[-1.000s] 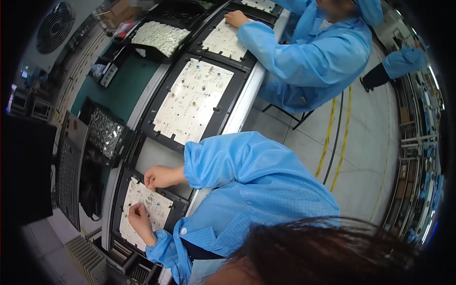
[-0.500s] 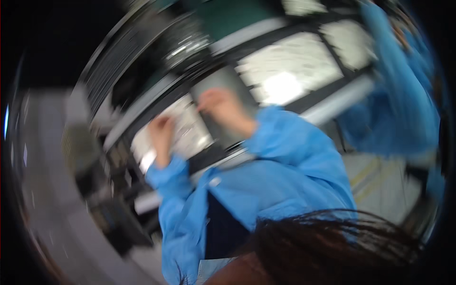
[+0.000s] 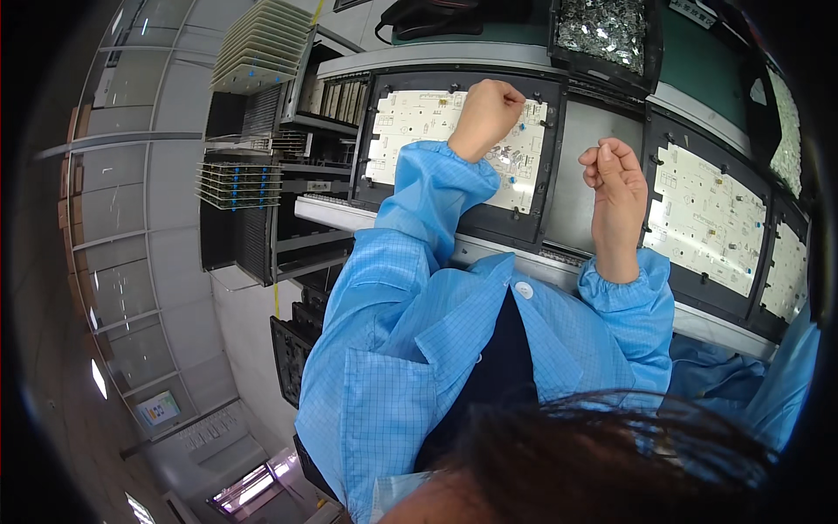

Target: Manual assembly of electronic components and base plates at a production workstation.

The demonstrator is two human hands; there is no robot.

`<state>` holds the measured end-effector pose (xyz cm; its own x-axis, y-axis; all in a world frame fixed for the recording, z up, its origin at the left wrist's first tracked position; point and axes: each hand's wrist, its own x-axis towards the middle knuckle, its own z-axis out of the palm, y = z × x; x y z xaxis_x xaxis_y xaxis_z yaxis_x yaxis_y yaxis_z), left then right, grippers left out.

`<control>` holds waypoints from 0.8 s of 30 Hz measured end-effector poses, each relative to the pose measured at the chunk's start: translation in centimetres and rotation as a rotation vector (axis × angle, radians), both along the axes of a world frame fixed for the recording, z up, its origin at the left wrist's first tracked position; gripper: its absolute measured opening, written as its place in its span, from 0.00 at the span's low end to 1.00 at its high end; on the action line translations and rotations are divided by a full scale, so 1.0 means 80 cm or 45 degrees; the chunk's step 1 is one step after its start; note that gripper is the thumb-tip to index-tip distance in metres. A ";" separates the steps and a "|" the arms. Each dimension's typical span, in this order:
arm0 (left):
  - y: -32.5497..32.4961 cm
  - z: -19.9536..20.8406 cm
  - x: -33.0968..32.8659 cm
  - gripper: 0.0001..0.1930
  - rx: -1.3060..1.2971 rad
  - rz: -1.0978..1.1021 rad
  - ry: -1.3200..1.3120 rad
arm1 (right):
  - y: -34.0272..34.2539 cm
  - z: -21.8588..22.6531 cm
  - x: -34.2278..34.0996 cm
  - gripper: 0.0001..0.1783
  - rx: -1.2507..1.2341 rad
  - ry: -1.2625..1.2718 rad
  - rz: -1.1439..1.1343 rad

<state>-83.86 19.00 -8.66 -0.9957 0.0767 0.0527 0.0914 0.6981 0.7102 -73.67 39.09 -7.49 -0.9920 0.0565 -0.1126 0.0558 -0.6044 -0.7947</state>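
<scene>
A pale panelled wall [image 3: 186, 306] with metal framing [image 3: 175, 136] curves along the left, a small coloured notice [image 3: 158, 409] toward its near end. Light grey floor [image 3: 244, 336] lies beside a dark rack [image 3: 237, 243]. White lights [image 3: 98, 378] shine near left; a green surface [image 3: 698, 83] spreads far right.

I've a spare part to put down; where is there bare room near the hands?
The grey plate between the two nearest black frames has a bare patch, partly overhung by the right hand. Some green mat shows bare right of the bin of shiny bits. Crowded: the board under the left hand, dotted with small parts.
</scene>
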 end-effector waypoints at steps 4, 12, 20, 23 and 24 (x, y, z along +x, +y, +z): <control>0.004 0.000 -0.003 0.08 -0.010 -0.035 -0.018 | 0.001 0.001 0.002 0.08 0.007 0.002 -0.006; 0.007 0.004 -0.008 0.08 -0.053 -0.074 -0.051 | -0.002 0.000 0.001 0.08 0.008 0.005 0.018; 0.016 -0.012 -0.008 0.07 -0.310 -0.177 0.316 | -0.012 0.001 -0.002 0.10 -0.031 0.025 0.059; 0.015 -0.021 -0.003 0.08 -0.444 -0.201 0.242 | -0.013 -0.011 -0.002 0.11 0.172 -0.001 -0.013; 0.016 -0.020 0.003 0.08 -0.326 -0.184 0.337 | -0.009 -0.023 -0.001 0.11 0.253 -0.041 -0.046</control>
